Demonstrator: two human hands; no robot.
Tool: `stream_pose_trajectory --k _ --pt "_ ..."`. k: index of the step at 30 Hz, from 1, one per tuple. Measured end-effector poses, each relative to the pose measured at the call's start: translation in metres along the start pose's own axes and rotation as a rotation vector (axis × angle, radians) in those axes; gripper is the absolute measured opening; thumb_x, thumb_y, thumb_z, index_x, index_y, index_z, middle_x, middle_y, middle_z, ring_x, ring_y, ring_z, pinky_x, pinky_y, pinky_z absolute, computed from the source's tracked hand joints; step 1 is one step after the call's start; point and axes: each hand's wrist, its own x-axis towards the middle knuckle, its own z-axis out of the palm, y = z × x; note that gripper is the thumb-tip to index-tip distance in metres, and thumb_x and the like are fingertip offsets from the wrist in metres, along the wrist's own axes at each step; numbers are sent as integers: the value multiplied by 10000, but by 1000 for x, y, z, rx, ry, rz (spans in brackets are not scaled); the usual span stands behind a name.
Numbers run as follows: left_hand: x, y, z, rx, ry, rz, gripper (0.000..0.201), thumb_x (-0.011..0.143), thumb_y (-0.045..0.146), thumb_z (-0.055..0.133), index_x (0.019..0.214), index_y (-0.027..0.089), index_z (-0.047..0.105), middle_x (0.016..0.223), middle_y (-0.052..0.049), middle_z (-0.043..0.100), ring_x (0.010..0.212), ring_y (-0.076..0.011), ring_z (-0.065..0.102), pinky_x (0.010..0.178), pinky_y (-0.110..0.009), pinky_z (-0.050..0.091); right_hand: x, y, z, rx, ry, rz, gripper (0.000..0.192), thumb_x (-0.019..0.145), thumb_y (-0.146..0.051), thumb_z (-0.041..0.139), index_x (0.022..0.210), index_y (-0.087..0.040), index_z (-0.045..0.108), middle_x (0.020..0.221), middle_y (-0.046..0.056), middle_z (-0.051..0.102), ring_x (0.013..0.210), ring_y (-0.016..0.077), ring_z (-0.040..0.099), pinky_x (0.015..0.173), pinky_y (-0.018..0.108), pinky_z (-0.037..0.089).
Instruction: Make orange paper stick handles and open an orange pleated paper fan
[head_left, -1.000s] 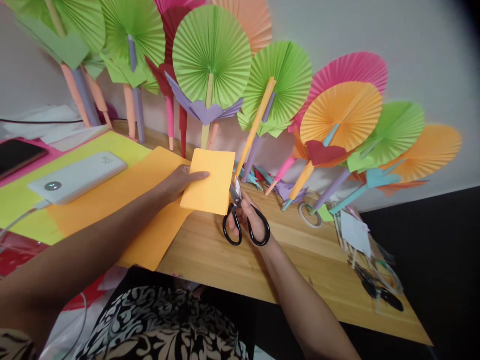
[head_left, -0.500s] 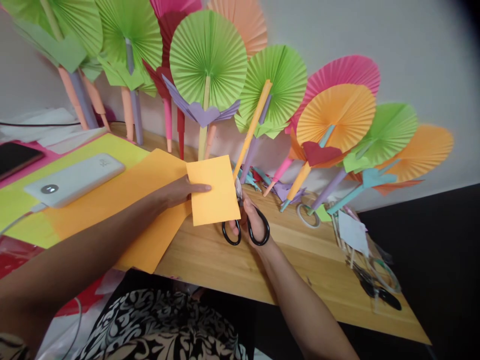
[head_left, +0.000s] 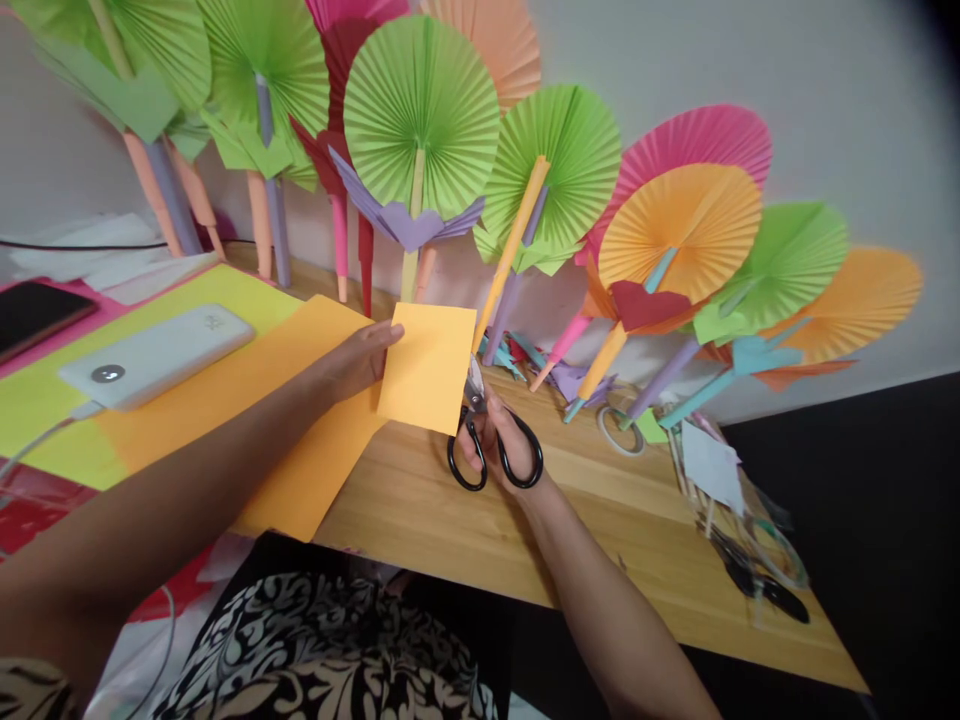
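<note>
Orange paper card [head_left: 427, 368] stands upright above the counter [head_left: 600, 520], pinched at its left edge by the left hand [head_left: 352, 362], whose fingers [head_left: 386, 335] close on the sheet with the thumb on the near face. Just to the right of those fingers, the right hand [head_left: 501, 440] grips black-handled scissors [head_left: 491, 450]; its fingers pass through the 2 loops, and the blades meet the card's right edge, partly hidden behind the paper, so how far they are parted cannot be told. Below the left fingers lies a larger orange sheet [head_left: 292, 420] flat on the counter, overlapping a yellow sheet [head_left: 45, 400] that carries a white power bank [head_left: 157, 355]. Beyond the fingers, pleated paper fans [head_left: 420, 110] in green, pink and orange lean against the wall. Far right of the right fingers, another pair of scissors [head_left: 757, 580] rests near the counter's edge.
</note>
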Motion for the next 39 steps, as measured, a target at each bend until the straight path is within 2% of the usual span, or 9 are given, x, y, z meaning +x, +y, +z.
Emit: stream_pose_trajectory --k 4,8,11,16,20,31,39 --pt "1 6 1 2 100 72 557 819 465 769 1273 161 662 1147 -134 769 1147 -301 704 960 -359 580 -1 -1 1 -4 -29 11 629 969 -658 455 1396 -196 474 512 -63 578 355 101 449 369 185 337" --pt "-1 -1 3 -8 183 -93 559 706 441 858 1142 119 723 1054 -164 786 1043 -338 736 950 -440 587 -1 0 2 -5 -32 12 614 978 -648 450 1398 -201 471 525 -63 583 361 96 449 377 184 340" --pt "-5 -9 12 -5 209 -211 496 688 392 876 1063 94 744 1038 -187 785 994 -358 744 963 -513 571 0 3 2 -4 -17 20 613 983 -642 447 1402 -194 464 546 -56 598 356 96 447 374 191 352" --pt "-11 -11 32 -1 254 -211 446 711 342 864 1061 92 747 1104 -193 773 1013 -352 739 1008 -530 541 1 2 2 18 21 -28 619 987 -624 457 1418 -181 466 557 -62 576 359 96 442 356 197 349" --pt "-14 -9 39 -18 319 -214 463 683 329 875 1058 91 745 1102 -188 774 995 -349 744 1005 -528 547 1 2 1 -15 23 -51 626 991 -594 478 1477 -200 437 572 -65 572 381 100 473 364 197 370" --pt "-18 -3 47 75 352 -166 533 657 407 888 1053 86 733 1130 -201 763 1034 -366 735 992 -534 557 2 5 -1 -54 39 -60 637 1011 -572 451 1520 -190 406 570 -59 576 389 116 493 364 214 388" --pt "-19 -4 46 82 350 -205 533 683 442 864 1068 97 733 1140 -199 762 1083 -374 721 988 -524 566 1 4 2 -47 35 -62 663 1007 -592 445 1524 -180 395 562 -59 585 378 108 472 371 211 372"
